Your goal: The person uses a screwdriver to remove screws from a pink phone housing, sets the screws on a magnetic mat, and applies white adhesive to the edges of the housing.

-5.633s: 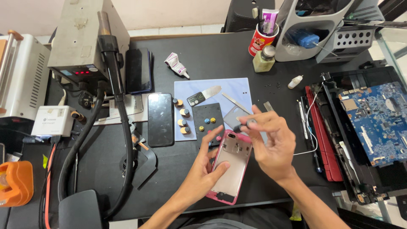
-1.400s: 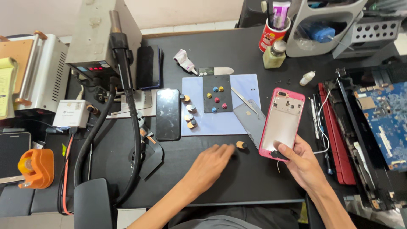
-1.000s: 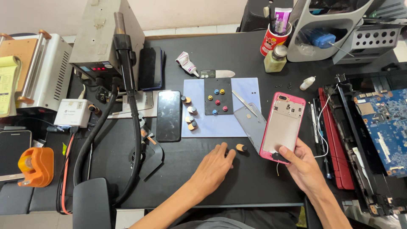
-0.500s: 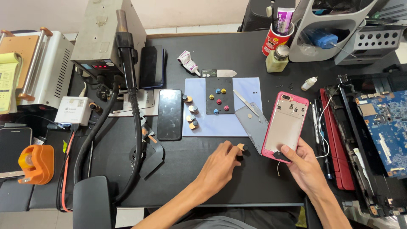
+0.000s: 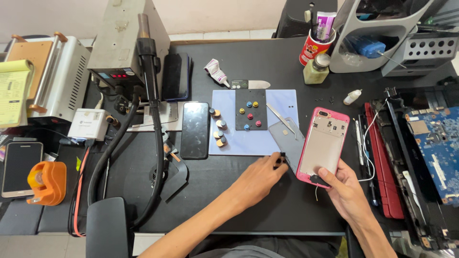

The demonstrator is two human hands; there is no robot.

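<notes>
**Left hand picks a small part off the surface beside the open phone**

A moment ago the left hand (image 5: 258, 179) lay flat on the dark surface (image 5: 215, 191) next to a small brownish part; now its fingertips are pinched together on a tiny dark piece (image 5: 282, 155), at the lower edge of the grey plate (image 5: 287, 138). The small part no longer shows bare on the surface, so it seems to have been taken up between thumb and forefinger, though it is too small to be sure.

The right hand (image 5: 346, 191) has kept its place: it grips the bottom end of the pink phone shell (image 5: 322, 145), thumb over the lower edge, with the shell lying open side up and tilted, just right of the plate.

The shell is glossy pink plastic around a dull grey-beige inner tray. The plate is thin, flat, matte grey. Both rest partly on a pale lilac mat (image 5: 282, 119), smooth and rectangular, which also carries a black pad (image 5: 251, 110) studded with coloured round caps. A black glass-fronted phone (image 5: 194, 130) lies well apart to the left.
</notes>
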